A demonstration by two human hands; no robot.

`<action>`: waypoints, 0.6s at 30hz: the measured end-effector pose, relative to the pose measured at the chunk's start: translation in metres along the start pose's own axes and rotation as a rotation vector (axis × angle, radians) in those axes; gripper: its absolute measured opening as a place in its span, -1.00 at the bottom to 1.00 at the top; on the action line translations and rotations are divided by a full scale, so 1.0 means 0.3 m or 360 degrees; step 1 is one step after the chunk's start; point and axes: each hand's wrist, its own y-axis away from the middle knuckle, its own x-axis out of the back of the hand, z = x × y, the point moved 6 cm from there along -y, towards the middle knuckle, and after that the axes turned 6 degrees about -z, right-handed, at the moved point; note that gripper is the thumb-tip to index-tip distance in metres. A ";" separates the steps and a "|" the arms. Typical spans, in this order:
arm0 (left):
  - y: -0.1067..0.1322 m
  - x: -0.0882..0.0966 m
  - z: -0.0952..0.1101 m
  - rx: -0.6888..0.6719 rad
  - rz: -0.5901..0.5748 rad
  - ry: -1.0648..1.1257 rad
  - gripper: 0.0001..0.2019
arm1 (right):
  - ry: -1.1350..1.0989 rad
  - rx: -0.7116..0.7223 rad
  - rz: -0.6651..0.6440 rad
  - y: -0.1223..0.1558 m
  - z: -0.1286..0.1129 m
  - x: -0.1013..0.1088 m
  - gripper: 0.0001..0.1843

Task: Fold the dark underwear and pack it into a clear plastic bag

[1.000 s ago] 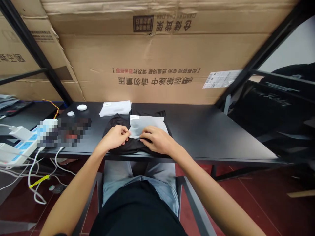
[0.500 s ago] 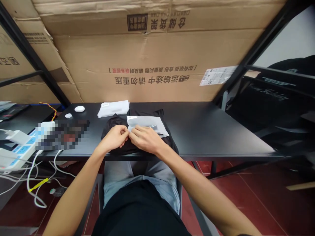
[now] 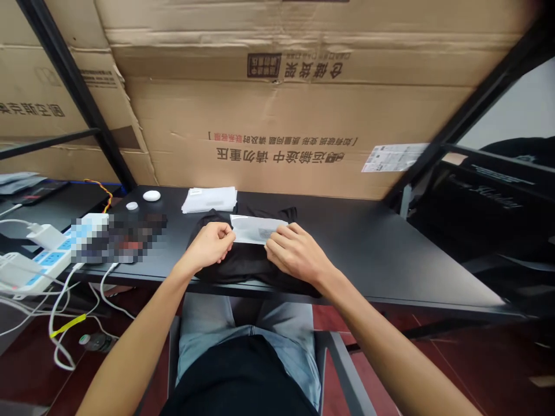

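Left hand [image 3: 207, 246] curled, knuckles up, forearm angled in from near left; fingertips at the left end of the white packet [image 3: 259, 229]. Pinch on the packet not confirmed: cannot tell from this view. Right hand [image 3: 297, 252] lies flat and released, fingers spread and pressing on the packet's right end, forearm coming in from near right.

Change from the earlier frame: hands were nearly touching at mid-packet; now well apart, one at each end. Packet shows as a narrower strip than before, its near part hidden or turned under; cannot tell which.

Packet lies between the hands, flat on the black garment [image 3: 249, 268], which sits on the black table [image 3: 359, 260] near its near edge.

Beyond the hands, toward the far edge: stack of white sheets [image 3: 209, 200]. Far left: white puck [image 3: 151, 195], small white disc [image 3: 132, 205]. Near left: power strip [image 3: 41, 266] with cables. Far wall: cardboard [image 3: 277, 115].
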 end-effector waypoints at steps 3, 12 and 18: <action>0.020 0.015 0.027 -0.0038 0.0228 -0.0264 -0.74 | -0.0034 -0.0050 0.0057 -0.003 0.007 -0.005 -0.65; 0.076 -0.171 0.157 -0.1103 0.0514 -0.1562 -0.89 | -0.0056 -0.0064 0.0072 0.013 -0.011 -0.039 -0.73; 0.046 -0.193 0.130 -0.1269 0.0615 -0.1468 -0.79 | -0.0153 -0.0025 0.0224 0.083 -0.003 -0.014 -0.84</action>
